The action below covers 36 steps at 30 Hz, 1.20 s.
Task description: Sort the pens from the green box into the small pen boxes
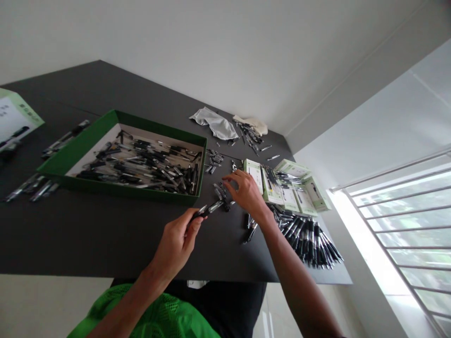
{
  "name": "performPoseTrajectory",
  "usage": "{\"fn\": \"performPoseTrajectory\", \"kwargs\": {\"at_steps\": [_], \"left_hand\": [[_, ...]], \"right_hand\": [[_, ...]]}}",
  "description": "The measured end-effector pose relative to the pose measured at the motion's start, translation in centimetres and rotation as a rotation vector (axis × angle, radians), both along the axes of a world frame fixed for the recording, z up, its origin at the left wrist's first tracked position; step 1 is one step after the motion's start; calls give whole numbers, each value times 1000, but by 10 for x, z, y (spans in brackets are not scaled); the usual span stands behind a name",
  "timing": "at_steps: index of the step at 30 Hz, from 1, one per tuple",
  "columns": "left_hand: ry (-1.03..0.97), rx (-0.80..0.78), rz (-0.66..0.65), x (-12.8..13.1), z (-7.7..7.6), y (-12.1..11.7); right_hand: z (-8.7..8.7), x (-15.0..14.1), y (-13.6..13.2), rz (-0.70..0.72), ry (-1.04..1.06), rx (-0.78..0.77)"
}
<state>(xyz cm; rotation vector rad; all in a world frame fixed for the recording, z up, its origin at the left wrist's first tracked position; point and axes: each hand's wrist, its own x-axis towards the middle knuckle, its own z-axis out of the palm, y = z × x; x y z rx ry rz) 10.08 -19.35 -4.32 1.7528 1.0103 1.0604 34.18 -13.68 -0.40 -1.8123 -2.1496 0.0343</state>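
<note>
My left hand [178,241] is closed round a black and clear pen [207,209], which points up and right over the dark table [105,234]. My right hand [245,190] reaches across to a small scatter of pen parts [221,191] next to the green boxes. Its fingers are curled down onto those parts, and I cannot make out whether it holds one.
A green tray [70,157] full of several black pens lies at the left. Small green-and-white boxes [292,188] stand at the right, with a fanned pile of pens [312,237] beside them. Grey cloth [214,124] lies at the back. A window is at the right.
</note>
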Motion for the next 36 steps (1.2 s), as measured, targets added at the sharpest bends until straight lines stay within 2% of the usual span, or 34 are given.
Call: {"fn": "performPoseTrajectory", "kwargs": {"at_steps": [3, 7, 13, 16, 19, 23, 26, 30, 33, 36], "left_hand": [[2, -5, -5, 0, 1, 0], [11, -5, -17, 1, 2, 0], [45, 3, -8, 1, 0, 2], [52, 11, 4, 2, -2, 3], [67, 21, 18, 2, -3, 3], [120, 41, 21, 2, -6, 3], [136, 73, 14, 3, -7, 3], [147, 87, 5, 3, -8, 4], [147, 87, -6, 3, -7, 4], [137, 84, -12, 3, -5, 4]], "right_hand": [[-2, -12, 1, 40, -108, -80], [-3, -23, 6, 15, -229, -151], [-2, -29, 18, 39, -283, -212], [-2, -30, 21, 44, -244, -222], [2, -23, 19, 46, -4, -141], [18, -16, -3, 3, 666, 0], [31, -23, -30, -23, 973, -22], [37, -41, -53, -21, 1030, -111], [34, -49, -58, -41, 971, -122], [33, -52, -57, 4, 897, -141]]}}
